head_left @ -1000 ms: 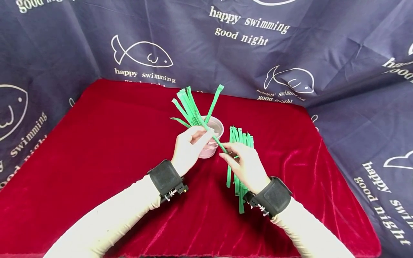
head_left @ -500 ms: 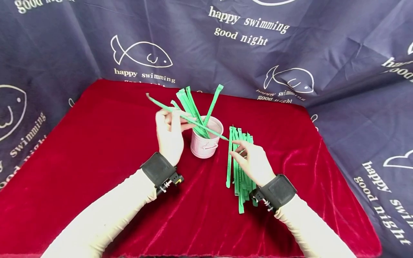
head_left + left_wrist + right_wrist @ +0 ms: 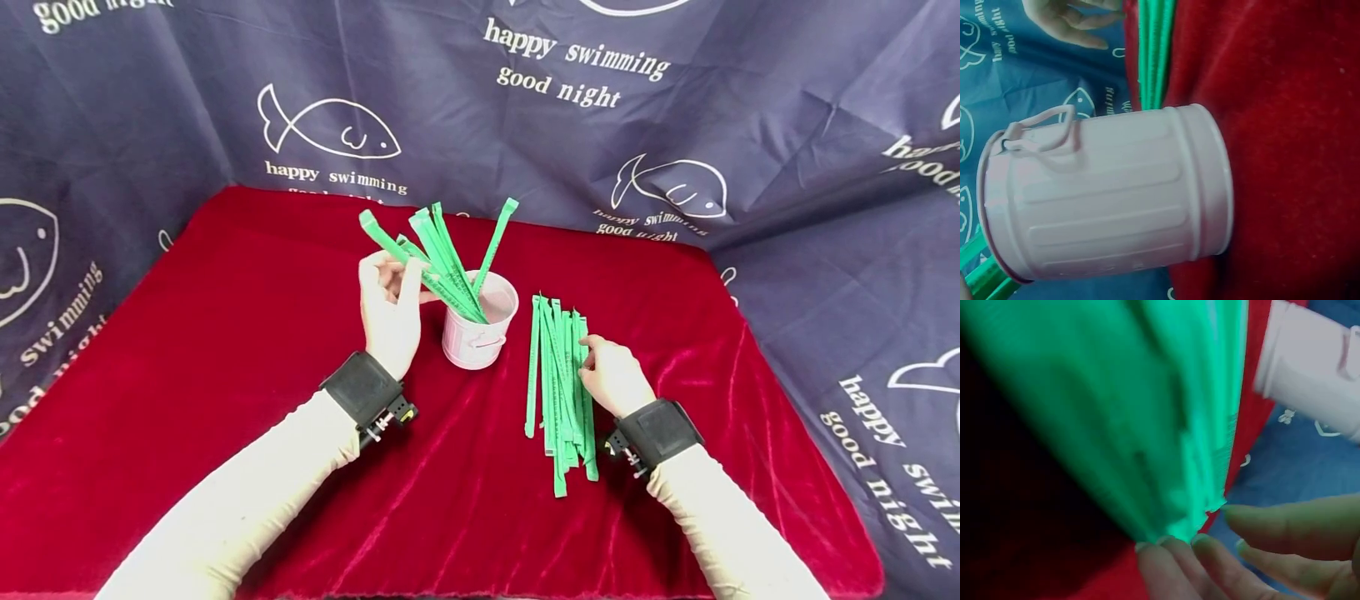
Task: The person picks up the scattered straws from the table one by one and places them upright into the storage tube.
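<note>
A pale pink bucket (image 3: pixel 467 343) with a small side handle stands upright on the red cloth, several green paper-wrapped straws (image 3: pixel 441 242) leaning out of its mouth. Left of its rim, my left hand (image 3: pixel 392 312) pinches one more wrapped straw (image 3: pixel 378 233), which slants down into the bucket. The left wrist view shows mainly the bucket's side. To the right, a pile of wrapped straws (image 3: pixel 555 383) lies lengthwise. My right hand (image 3: pixel 617 379) is at the pile's right edge. In the right wrist view its fingertips (image 3: pixel 1200 540) are at the straws' far ends, the thumb apart.
The red velvet cloth (image 3: pixel 225 333) covers the table. A dark blue curtain (image 3: pixel 480 150) with white fish and lettering hangs behind and at both sides. A black band (image 3: pixel 363 387) is on each wrist.
My left hand has moved left with a straw, which passed out of my right hand's fingers and now points into the bucket. My right hand has moved right to the pile's edge.
</note>
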`<state>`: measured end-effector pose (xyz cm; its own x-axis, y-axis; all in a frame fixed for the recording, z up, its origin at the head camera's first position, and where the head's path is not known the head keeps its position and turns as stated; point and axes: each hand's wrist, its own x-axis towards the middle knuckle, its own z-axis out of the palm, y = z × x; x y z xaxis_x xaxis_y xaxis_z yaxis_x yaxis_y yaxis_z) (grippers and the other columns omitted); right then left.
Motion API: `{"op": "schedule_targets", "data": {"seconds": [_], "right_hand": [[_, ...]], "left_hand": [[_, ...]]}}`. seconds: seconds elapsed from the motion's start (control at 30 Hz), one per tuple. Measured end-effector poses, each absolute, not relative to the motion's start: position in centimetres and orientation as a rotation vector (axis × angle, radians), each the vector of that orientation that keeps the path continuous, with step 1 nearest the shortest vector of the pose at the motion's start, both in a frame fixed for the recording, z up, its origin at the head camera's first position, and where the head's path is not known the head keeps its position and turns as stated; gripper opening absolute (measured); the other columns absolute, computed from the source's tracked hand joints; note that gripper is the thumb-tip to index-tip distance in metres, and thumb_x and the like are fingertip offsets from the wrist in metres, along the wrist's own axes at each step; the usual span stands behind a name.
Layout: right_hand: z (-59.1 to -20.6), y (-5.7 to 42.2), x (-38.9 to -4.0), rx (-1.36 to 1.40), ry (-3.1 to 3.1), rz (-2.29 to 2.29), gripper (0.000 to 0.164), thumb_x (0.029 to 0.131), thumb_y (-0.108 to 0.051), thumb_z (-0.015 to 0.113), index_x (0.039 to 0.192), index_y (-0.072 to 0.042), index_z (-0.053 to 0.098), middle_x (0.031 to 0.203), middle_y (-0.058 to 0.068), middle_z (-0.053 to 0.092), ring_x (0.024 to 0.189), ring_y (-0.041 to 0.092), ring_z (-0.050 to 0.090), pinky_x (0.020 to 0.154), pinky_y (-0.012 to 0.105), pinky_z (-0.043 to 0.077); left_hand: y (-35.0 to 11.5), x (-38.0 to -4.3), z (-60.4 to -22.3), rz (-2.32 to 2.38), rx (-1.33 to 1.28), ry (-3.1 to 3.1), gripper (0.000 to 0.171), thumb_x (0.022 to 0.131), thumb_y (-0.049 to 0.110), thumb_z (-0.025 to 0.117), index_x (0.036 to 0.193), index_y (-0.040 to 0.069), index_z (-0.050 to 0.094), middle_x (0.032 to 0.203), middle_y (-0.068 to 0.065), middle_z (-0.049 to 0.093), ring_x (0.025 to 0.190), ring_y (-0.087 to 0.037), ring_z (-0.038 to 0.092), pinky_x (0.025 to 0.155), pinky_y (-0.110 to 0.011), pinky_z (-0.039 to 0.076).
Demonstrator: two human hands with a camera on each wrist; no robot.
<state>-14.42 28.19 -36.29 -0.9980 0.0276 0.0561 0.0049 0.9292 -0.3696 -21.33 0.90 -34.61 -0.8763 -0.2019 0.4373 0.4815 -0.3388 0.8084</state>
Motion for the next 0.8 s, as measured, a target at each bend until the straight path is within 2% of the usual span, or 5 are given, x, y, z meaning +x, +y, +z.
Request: {"op": "schedule_targets", "data": {"seconds": [0.17,0.33,0.43,0.57,0.8], "right_hand": [[-36.9,29.1,-14.6,-0.08,-3.117,0.567,0.043,0.08,0.0,0.057,0.122,0.011,0.058,0.087,0.018,0.069,0.077,0.03,0.065,0.073,0.044,0.056],[-37.1,29.4,-14.7,-0.139,-3.21,0.611,0.042,0.081,-0.001,0.056,0.121,0.011,0.056,0.08,0.017,0.067,0.055,0.019,0.063,0.059,0.032,0.052],[-37.2,29.4,-14.8,-0.173,-3.233,0.64,0.041,0.081,-0.003,0.056,0.119,0.011,0.055,0.084,0.022,0.068,0.047,0.017,0.062,0.053,0.029,0.05],[-37.2,29.4,-15.0,-0.199,-3.23,0.671,0.047,0.08,-0.005,0.057,0.123,0.011,0.053,0.093,0.026,0.069,0.05,0.017,0.064,0.055,0.031,0.054],[-36.9,29.4,-15.2,-0.215,-3.142,0.826,0.057,0.083,-0.003,0.056,0.136,0.014,0.045,0.099,0.027,0.068,0.051,0.018,0.066,0.057,0.034,0.059]], "left_hand": [[1.2,-21.4,-35.3,-2.182,-0.349,-1.649,0.02,0.092,-0.001,0.065,0.108,0.0,0.052,0.09,0.001,0.062,0.076,-0.008,0.063,0.065,-0.025,0.062],[1.3,-21.5,-35.8,-2.131,-0.325,-1.795,0.023,0.089,0.0,0.07,0.107,-0.007,0.058,0.085,0.0,0.063,0.074,-0.013,0.064,0.066,-0.024,0.062],[1.2,-21.4,-35.8,-2.106,-0.339,-1.86,0.024,0.087,0.0,0.072,0.106,-0.008,0.06,0.087,-0.01,0.065,0.074,-0.01,0.064,0.065,-0.023,0.061],[1.0,-21.4,-35.8,-2.059,-0.361,-1.936,0.028,0.087,0.001,0.073,0.109,-0.006,0.058,0.094,-0.021,0.064,0.075,-0.003,0.062,0.064,-0.022,0.061],[1.0,-21.4,-35.8,-2.101,-0.361,-1.918,0.031,0.084,-0.004,0.074,0.103,-0.006,0.049,0.091,-0.02,0.062,0.069,-0.003,0.063,0.058,-0.023,0.06]]}}
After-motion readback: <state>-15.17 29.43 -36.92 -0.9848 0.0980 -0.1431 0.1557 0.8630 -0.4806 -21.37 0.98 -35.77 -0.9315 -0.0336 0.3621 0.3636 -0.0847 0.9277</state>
